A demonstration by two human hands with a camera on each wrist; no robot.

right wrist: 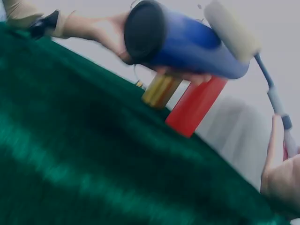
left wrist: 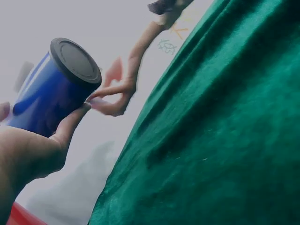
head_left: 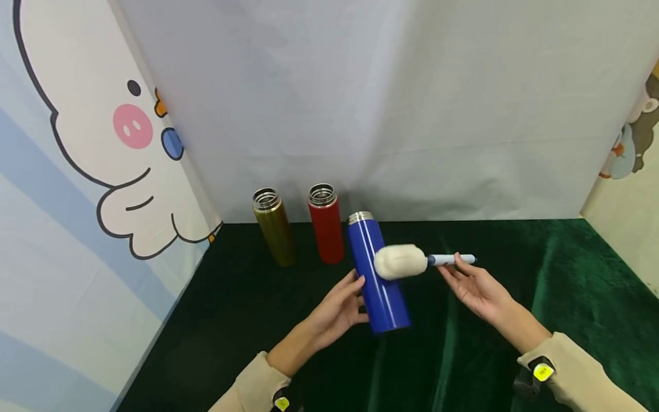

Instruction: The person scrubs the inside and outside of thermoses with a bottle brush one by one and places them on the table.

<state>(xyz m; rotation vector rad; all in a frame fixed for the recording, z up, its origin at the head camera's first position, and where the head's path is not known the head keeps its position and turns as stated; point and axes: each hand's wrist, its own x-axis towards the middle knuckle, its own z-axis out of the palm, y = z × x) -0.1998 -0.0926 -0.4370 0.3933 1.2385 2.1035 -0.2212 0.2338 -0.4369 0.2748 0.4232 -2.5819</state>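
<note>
My left hand (head_left: 337, 312) grips a blue bottle (head_left: 378, 286) around its side and holds it tilted, its metal neck (head_left: 360, 217) uncapped. In the left wrist view the bottle's dark base (left wrist: 77, 61) faces the camera. With thumb and fingers, my right hand (head_left: 476, 289) pinches the light handle (head_left: 448, 259) of a bottle brush. The brush's thick white head (head_left: 400, 261) lies across the outside of the blue bottle in the head view; whether they touch I cannot tell. The right wrist view shows the same brush head (right wrist: 232, 30) beside the bottle's upper part.
A gold bottle (head_left: 275, 229) and a red bottle (head_left: 326, 226) stand upright and uncapped at the back of the table, left of the blue one. Dark green cloth (head_left: 494, 355) covers the table. Behind it hangs a pale curtain (head_left: 412, 114), with a cartoon-printed sheet (head_left: 82, 143) at left.
</note>
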